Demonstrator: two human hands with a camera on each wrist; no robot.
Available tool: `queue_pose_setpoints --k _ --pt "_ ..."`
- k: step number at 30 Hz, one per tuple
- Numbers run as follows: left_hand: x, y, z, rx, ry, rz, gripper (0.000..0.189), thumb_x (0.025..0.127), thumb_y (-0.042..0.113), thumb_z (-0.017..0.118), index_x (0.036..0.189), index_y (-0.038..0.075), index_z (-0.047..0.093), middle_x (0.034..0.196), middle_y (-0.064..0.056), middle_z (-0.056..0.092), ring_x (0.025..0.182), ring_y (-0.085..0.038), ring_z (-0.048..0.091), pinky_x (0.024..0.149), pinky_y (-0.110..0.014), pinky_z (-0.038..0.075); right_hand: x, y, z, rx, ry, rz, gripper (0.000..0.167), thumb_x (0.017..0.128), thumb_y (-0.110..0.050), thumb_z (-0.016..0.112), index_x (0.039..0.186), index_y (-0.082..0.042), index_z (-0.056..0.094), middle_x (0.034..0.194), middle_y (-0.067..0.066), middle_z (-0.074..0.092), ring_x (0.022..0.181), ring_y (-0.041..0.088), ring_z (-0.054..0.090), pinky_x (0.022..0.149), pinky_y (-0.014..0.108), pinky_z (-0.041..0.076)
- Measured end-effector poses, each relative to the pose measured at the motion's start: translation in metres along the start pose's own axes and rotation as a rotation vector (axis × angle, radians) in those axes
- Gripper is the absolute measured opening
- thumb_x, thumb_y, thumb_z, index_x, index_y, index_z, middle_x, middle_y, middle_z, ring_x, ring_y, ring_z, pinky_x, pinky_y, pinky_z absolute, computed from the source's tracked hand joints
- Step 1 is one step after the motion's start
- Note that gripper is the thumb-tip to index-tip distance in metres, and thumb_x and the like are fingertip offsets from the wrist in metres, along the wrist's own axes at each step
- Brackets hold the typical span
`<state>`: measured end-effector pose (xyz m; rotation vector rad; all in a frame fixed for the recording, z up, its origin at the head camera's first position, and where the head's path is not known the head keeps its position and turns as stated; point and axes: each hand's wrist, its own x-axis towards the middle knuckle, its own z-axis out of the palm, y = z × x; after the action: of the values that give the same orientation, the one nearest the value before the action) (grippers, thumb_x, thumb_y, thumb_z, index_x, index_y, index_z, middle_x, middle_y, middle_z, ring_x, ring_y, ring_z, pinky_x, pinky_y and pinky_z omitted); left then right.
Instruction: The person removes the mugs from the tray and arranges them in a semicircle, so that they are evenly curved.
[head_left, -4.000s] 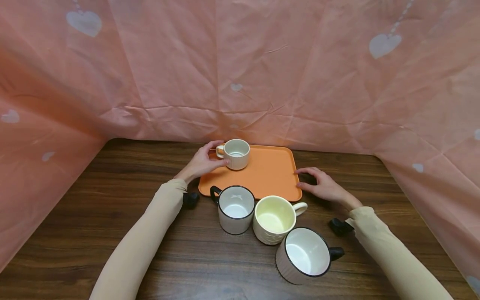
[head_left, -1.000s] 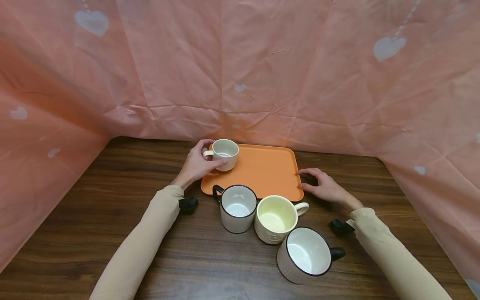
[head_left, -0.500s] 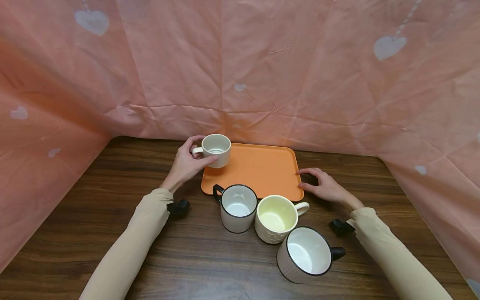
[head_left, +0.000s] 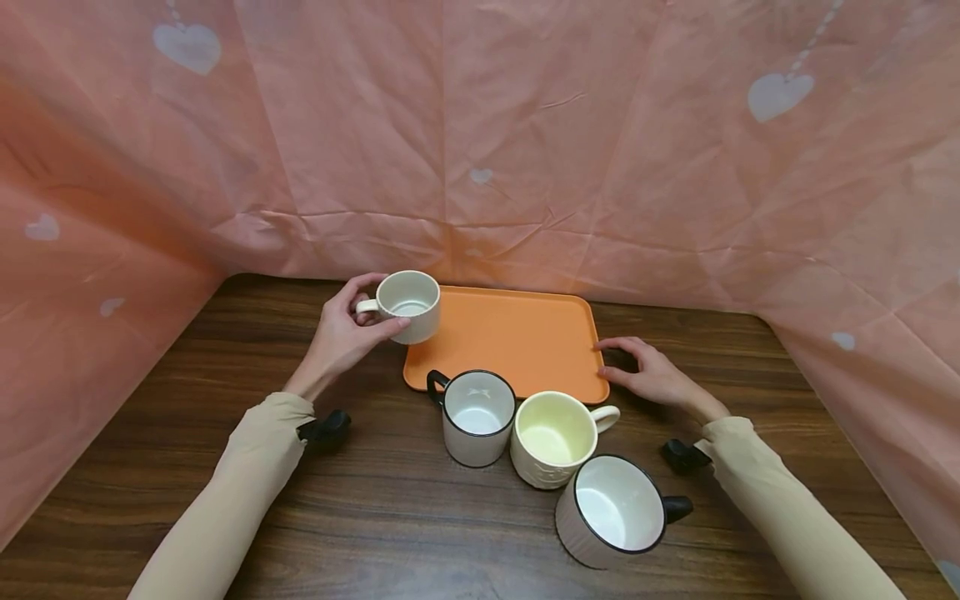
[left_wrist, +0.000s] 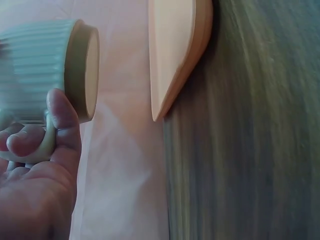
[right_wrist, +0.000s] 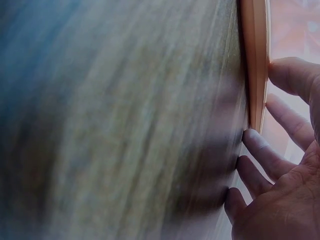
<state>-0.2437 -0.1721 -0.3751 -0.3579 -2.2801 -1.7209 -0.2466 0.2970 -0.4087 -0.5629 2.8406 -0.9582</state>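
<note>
In the head view my left hand grips a small white ribbed cup by its handle side, with the thumb along the wall. The left wrist view shows the cup raised, its base apart from the tabletop and fingers bent at the handle. An orange tray lies flat at the back of the table, right of the cup. At the tray's right edge rests my right hand. In the right wrist view the thumb and forefinger of that hand touch the tray's rim, fingers loosely spread.
In front of the tray stand a white mug with black rim and handle, a cream-yellow mug and a larger black-rimmed mug. Pink cloth with hearts hangs behind and beside the wooden table.
My left hand has lifted the cup from the tray's left part and carried it left, past the tray's left edge. The right hand and the other mugs stay in place.
</note>
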Motion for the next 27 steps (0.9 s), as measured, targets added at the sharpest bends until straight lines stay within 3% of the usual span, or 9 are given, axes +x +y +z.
queue_pose_setpoints --k 13,27 --pt "-0.021 0.000 -0.014 -0.039 -0.017 0.024 0.064 0.076 0.003 0.088 0.134 0.010 0.061 0.075 0.002 0.035 0.066 -0.007 0.036 0.056 -0.019 0.033 0.000 0.001 -0.001 0.001 -0.005 0.010 0.044 0.098 -0.027 0.070 0.138 -0.010 0.060 0.143 0.021 0.055 0.139 0.042 0.044 0.114 0.065 0.032" --pt "-0.032 0.000 -0.026 -0.045 -0.083 0.033 0.065 0.077 -0.003 0.086 0.136 0.009 0.059 0.076 0.004 0.034 0.068 -0.006 0.035 0.056 -0.019 0.032 -0.001 0.001 -0.001 0.004 -0.016 0.018 0.046 0.099 -0.027 0.069 0.139 -0.009 0.059 0.145 0.023 0.054 0.139 0.044 0.043 0.114 0.067 0.031"
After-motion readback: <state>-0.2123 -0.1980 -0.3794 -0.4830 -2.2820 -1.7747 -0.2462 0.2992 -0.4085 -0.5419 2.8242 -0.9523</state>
